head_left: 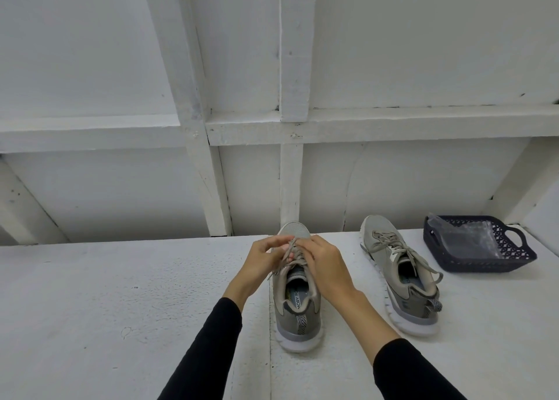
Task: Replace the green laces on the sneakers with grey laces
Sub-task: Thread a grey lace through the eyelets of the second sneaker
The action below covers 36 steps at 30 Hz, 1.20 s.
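A grey sneaker [298,315] stands upright on the white table, heel toward me. Both my hands work over its upper eyelets. My left hand [261,263] pinches a strand of the grey lace [291,249] with curled fingers. My right hand [325,263] curls over the lacing from the right and covers part of it; its fingertips are hidden. A second grey sneaker [396,278] lies to the right, threaded with a grey lace whose loose ends trail over its collar. No green lace shows.
A dark blue perforated basket [526,254] holding a clear plastic bag [465,239] sits at the right back of the table. A white panelled wall with beams rises just behind the table's far edge [136,242].
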Each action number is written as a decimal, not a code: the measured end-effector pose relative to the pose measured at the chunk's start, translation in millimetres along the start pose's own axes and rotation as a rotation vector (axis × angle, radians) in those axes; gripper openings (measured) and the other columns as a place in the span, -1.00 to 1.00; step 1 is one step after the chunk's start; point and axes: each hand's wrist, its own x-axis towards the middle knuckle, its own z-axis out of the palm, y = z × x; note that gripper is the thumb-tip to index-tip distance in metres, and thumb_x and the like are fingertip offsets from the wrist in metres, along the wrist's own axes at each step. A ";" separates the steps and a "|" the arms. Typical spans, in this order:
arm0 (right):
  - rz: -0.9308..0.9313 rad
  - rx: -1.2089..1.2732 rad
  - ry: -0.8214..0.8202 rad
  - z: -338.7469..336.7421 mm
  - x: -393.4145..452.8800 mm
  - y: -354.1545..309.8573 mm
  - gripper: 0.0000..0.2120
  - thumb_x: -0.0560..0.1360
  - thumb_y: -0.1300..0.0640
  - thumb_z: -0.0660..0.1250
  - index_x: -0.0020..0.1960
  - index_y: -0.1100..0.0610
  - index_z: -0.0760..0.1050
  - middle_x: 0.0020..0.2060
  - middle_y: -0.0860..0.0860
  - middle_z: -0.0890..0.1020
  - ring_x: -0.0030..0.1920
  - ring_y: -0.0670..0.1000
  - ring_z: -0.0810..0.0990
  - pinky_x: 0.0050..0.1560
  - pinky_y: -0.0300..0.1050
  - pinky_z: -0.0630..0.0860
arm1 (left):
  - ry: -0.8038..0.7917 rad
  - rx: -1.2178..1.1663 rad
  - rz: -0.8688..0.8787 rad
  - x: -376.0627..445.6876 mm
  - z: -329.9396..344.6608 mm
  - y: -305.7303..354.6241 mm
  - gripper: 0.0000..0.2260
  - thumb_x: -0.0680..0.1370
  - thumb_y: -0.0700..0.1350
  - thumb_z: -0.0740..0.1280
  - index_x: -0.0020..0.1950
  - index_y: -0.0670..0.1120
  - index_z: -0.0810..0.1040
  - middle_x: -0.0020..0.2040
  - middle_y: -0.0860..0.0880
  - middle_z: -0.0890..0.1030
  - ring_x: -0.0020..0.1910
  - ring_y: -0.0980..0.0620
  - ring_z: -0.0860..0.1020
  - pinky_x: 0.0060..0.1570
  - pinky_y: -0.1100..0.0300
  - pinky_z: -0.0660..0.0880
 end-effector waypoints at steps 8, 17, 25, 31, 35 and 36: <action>0.316 0.462 0.149 7.6 -0.8 -1.0 -0.88 0.51 0.28 0.37 -0.07 0.13 0.67 -0.13 -0.08 0.65 -0.12 -0.22 0.58 -0.06 -0.41 0.47 | 0.083 0.069 0.038 -0.6 6.8 -8.6 -0.85 0.61 -0.14 0.31 -0.03 -0.21 0.60 -0.14 -0.08 0.63 -0.16 0.04 0.61 -0.10 0.17 0.56; 1.025 1.361 0.294 10.8 -14.8 6.8 -0.83 0.61 0.33 0.18 -0.10 0.27 0.51 -0.31 0.06 0.50 -0.41 -0.10 0.31 -0.46 -0.30 0.27 | 0.332 -0.643 -0.202 -19.7 8.9 -12.8 -0.74 0.63 -0.38 0.08 -0.21 -0.17 0.36 -0.07 -0.26 0.58 -0.07 -0.11 0.58 -0.17 0.19 0.65; 1.129 1.587 0.335 1.9 -16.6 15.9 -0.82 0.63 0.34 0.12 -0.11 0.28 0.44 -0.26 0.08 0.50 -0.32 -0.07 0.38 -0.20 -0.17 0.41 | 0.448 -0.868 -0.263 -21.5 13.5 -14.9 -0.73 0.60 -0.42 0.00 -0.19 -0.17 0.36 -0.20 -0.13 0.43 -0.30 0.07 0.35 0.09 0.02 0.54; 1.157 1.613 0.364 2.0 -14.7 20.7 -0.83 0.62 0.35 0.12 -0.11 0.27 0.42 -0.24 0.09 0.51 -0.34 -0.07 0.34 -0.10 -0.04 0.51 | 0.517 -0.823 -0.278 -16.6 13.6 -11.1 -0.71 0.55 -0.44 -0.03 -0.22 -0.18 0.37 -0.27 -0.10 0.38 -0.37 0.08 0.29 -0.06 0.10 0.53; 1.039 1.269 0.214 -5.2 -20.4 24.6 -0.89 0.61 0.32 0.19 -0.07 0.26 0.46 -0.19 0.13 0.61 -0.29 -0.03 0.47 -0.13 -0.11 0.58 | 0.530 -0.550 -0.266 -13.7 13.6 -11.7 -0.77 0.57 -0.42 0.03 -0.17 -0.18 0.35 -0.18 -0.13 0.46 -0.33 0.04 0.39 -0.20 0.14 0.59; 0.977 1.061 0.153 -8.9 -22.3 27.4 -0.90 0.60 0.30 0.22 -0.07 0.25 0.48 -0.17 0.14 0.64 -0.26 -0.01 0.52 -0.18 -0.16 0.58 | 0.514 -0.437 -0.248 -17.1 12.8 -10.1 -0.83 0.60 -0.38 0.08 -0.10 -0.18 0.36 -0.12 -0.13 0.50 -0.28 0.02 0.45 -0.20 0.16 0.58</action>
